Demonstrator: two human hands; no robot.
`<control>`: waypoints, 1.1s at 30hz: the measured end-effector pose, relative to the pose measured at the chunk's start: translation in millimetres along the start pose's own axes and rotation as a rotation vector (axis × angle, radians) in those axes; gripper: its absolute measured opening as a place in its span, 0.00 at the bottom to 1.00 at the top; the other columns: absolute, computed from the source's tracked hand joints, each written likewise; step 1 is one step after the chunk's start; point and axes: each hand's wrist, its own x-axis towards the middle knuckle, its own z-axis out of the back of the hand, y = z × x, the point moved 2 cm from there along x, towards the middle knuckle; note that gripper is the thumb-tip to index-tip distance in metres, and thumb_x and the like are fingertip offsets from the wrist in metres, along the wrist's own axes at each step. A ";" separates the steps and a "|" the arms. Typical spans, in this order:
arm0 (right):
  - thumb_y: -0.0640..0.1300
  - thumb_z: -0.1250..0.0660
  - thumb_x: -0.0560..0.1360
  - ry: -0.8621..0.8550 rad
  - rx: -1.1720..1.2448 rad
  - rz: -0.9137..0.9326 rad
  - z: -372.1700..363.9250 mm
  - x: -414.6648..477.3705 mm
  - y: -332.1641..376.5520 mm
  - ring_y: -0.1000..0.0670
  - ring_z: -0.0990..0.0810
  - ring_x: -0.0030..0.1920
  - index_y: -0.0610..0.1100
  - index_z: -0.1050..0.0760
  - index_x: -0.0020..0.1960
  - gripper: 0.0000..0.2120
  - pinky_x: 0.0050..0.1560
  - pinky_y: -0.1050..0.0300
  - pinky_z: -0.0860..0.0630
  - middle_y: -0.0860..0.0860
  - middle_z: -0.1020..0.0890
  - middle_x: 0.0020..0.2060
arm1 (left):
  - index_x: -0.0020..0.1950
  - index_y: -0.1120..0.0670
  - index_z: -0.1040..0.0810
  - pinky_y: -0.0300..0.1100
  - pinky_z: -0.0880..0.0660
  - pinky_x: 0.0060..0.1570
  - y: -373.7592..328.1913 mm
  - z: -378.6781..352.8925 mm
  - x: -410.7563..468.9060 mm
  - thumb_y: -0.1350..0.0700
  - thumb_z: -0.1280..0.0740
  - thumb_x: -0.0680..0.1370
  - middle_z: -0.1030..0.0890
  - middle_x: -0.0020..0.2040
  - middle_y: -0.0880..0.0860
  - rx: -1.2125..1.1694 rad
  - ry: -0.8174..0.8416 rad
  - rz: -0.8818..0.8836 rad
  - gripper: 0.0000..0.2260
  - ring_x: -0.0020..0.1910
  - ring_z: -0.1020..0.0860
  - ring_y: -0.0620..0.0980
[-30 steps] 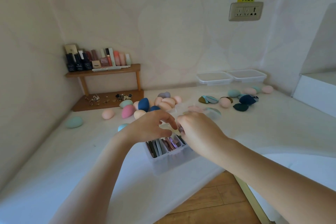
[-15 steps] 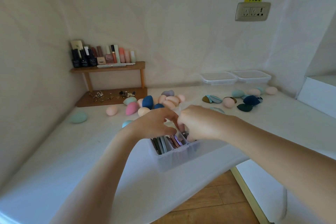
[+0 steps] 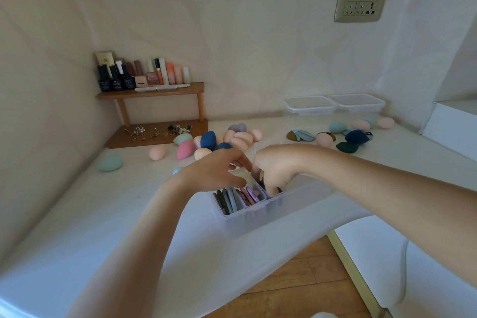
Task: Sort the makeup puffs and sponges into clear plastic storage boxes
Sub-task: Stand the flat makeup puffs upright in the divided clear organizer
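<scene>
Head view: left hand (image 3: 214, 174) stays curled at the rim of the clear plastic divided box (image 3: 247, 219), grip unclear. Flat multicoloured puffs (image 3: 233, 200) stand filed inside. Right hand (image 3: 280, 166) has dipped fingers-down into the right compartment (can't tell what it grasps), likely seating another puff.

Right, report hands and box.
Left hand over clear box, fingers relaxed. Right hand fingers down in its right compartment, grip hidden. Loose sponges lie behind, nothing blocking.

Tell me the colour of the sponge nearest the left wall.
The sponge is mint green; head view.
</scene>
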 end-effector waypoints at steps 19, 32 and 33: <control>0.47 0.25 0.69 -0.388 0.112 0.149 6.4 -20.3 -31.0 0.63 0.28 0.38 0.45 0.16 0.49 0.10 0.32 0.70 0.39 0.67 0.31 0.35 | 0.53 0.43 0.24 0.37 0.29 0.60 -0.1 -3.6 1.9 0.52 0.29 0.73 0.24 0.57 0.42 0.058 -0.013 -0.024 0.10 0.57 0.26 0.41; 0.52 0.28 0.70 -0.340 0.156 0.291 -9.8 7.9 -49.0 0.55 0.28 0.32 0.46 0.21 0.36 0.10 0.31 0.61 0.35 0.52 0.23 0.33 | 0.54 0.45 0.18 0.28 0.32 0.52 -11.5 -11.0 3.3 0.47 0.35 0.78 0.26 0.59 0.38 0.106 -0.129 -0.073 0.09 0.56 0.28 0.36; 0.52 0.28 0.71 -0.356 0.197 0.292 -9.2 6.7 -53.6 0.56 0.28 0.32 0.46 0.19 0.38 0.10 0.32 0.62 0.35 0.53 0.23 0.33 | 0.54 0.45 0.18 0.27 0.32 0.51 -14.2 -13.6 3.3 0.47 0.35 0.77 0.26 0.59 0.38 0.145 -0.172 -0.105 0.09 0.56 0.29 0.36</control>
